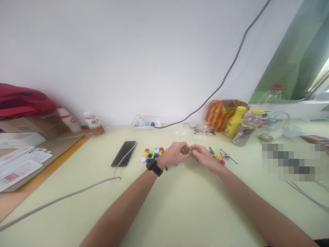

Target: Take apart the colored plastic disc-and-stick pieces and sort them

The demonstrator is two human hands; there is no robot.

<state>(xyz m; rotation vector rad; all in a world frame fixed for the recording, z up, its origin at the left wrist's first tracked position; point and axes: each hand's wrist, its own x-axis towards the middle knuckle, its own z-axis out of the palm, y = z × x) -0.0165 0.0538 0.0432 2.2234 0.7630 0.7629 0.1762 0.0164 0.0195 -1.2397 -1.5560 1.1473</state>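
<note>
My left hand [178, 153], with a black watch on its wrist, is closed in a pinch at the middle of the table. My right hand [203, 156] meets it fingertip to fingertip, also pinching. Between the fingertips shows a small bright green piece [190, 151], mostly hidden, so its exact kind cannot be made out. Beside my left wrist lie several round caps [144, 154] in red, white, yellow, green, black and blue. Right of my right hand are more small coloured pieces, among them a blue thin stick [228, 156] and a red piece [222, 162].
A black phone [124, 153] with a grey cable [77, 190] lies left. Behind stand a power strip [146, 126], glasses [204, 132], a striped bag [216, 115], a yellow bottle [234, 122] and a clear bottle [244, 132]. A drink bottle [94, 123] stands back left.
</note>
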